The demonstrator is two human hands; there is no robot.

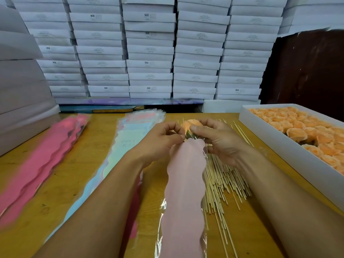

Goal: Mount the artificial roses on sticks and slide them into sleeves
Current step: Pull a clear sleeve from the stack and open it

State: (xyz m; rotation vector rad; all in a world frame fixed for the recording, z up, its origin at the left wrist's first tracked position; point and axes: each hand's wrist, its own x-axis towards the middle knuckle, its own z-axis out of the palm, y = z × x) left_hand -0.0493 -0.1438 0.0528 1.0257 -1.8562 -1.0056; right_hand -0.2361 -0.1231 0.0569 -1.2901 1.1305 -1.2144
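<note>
Pink sleeve (pixel 183 183) is pinched at its mouth by the left hand (pixel 162 140) and right hand (pixel 217 138), fingers clamped on its film either side of the orange rose (pixel 189 125); that mouth is best held wide while the bloom is eased down between them.

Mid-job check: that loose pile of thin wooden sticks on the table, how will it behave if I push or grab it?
The sticks look thin and round, so they will probably roll and fan out. They already lie splayed, so they will likely scatter. Likely very light.
</note>
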